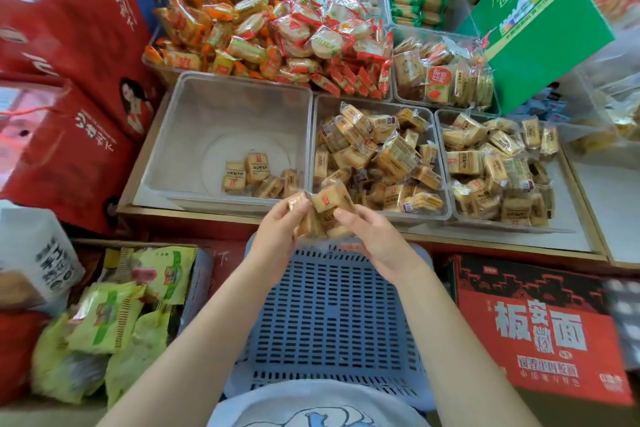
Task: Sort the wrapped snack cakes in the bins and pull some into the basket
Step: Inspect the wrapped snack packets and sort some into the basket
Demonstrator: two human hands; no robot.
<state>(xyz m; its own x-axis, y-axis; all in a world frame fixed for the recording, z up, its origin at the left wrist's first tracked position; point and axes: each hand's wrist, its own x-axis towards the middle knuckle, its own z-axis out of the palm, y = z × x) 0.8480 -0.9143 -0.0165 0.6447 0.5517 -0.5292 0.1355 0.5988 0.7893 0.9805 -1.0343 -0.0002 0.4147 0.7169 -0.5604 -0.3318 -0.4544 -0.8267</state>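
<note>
L hand + R hand: fingers curled on cake bundle | above basket | left bin: few cakes | middle bin full

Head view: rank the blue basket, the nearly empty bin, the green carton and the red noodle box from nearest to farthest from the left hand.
From the left hand:
1. Blue basket, directly below it.
2. Nearly empty bin, just beyond, to the left.
3. Red noodle box, lower right.
4. Green carton, far upper right.
</note>
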